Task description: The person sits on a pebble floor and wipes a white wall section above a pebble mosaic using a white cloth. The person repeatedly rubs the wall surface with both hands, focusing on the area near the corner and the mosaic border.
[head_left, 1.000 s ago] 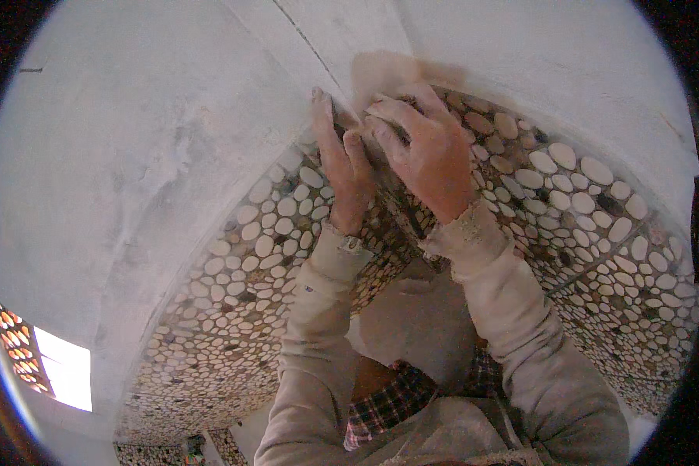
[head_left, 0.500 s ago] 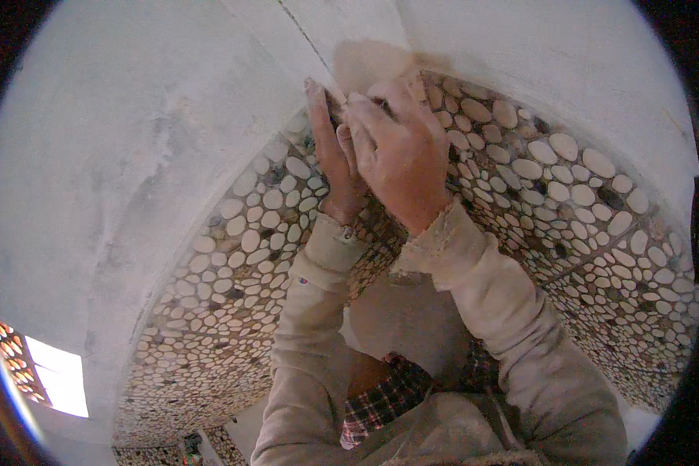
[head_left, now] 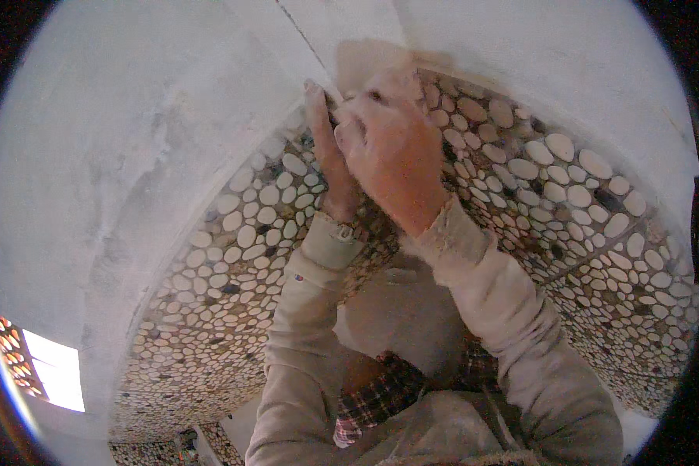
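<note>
Both my hands are raised where the white plastered surface meets the pebble-covered wall. My left hand rests upright against the pebbles, fingers stretched along the join. Close beside and partly over it, my right hand is closed with its fingers curled in. Whatever the right fingers hold, if anything, is hidden. A thin dark line runs down the white surface to the fingertips. Pale dust coats both hands.
More pebble wall spreads to the right, crossed by straight joints. At the lower left is a bright window opening. Below my forearms are a pale rounded shape I cannot make out and plaid cloth.
My right hand has turned and its fingers have curled further, moving slightly down and left. My left hand stays at the same spot on the join.
</note>
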Motion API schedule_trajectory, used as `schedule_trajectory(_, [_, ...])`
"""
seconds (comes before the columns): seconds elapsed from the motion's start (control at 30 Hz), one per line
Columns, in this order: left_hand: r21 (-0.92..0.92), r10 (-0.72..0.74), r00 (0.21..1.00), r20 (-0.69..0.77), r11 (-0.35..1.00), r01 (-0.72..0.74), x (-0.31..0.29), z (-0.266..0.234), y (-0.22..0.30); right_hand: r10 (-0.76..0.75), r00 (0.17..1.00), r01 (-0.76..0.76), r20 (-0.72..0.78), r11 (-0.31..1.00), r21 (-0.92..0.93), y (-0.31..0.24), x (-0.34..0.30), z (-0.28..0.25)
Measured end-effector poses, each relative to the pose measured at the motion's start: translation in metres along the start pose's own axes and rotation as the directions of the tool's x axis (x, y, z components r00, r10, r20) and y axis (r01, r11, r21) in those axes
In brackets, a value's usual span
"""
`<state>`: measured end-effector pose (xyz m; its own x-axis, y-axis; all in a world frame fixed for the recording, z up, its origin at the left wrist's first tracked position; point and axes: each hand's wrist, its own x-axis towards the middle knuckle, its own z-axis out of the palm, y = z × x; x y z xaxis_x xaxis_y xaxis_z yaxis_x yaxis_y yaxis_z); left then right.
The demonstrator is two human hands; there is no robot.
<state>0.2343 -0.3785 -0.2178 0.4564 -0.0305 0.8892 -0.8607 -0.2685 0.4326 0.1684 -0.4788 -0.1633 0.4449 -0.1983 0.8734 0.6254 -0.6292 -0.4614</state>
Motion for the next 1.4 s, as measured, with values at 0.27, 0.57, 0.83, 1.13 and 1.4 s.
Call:
schedule_trajectory(0.27, [0.213, 0.142, 0.988, 0.057, 0.965, -0.151, -0.003, -0.01, -0.012, 0.302, 0.95, -0.25, -0.081, 0.889, 0.383, 0.027, 0.025, -0.035])
schedule_trajectory(0.57, [0.223, 0.126, 0.99, 0.066, 0.965, -0.138, -0.009, 0.0, -0.002, 0.037, 0.982, 0.006, -0.187, 0.975, 0.223, 0.039, 0.034, -0.046])
schedule_trajectory(0.83, [0.239, 0.114, 0.993, 0.039, 0.963, -0.12, -0.017, 0.001, -0.015, -0.359, 0.867, 0.416, -0.345, 0.904, 0.105, 0.007, 0.082, -0.046])
schedule_trajectory(1.13, [0.136, 0.11, 0.994, 0.015, 0.984, -0.111, -0.02, 0.006, -0.019, -0.214, 0.845, 0.434, -0.49, 0.81, 0.395, 0.013, 0.11, -0.031])
schedule_trajectory(1.4, [-0.072, -0.121, 0.992, -0.034, 0.99, 0.118, -0.049, 0.02, -0.065, -0.353, 0.799, 0.508, -0.487, 0.83, 0.231, 0.04, 0.112, -0.037])
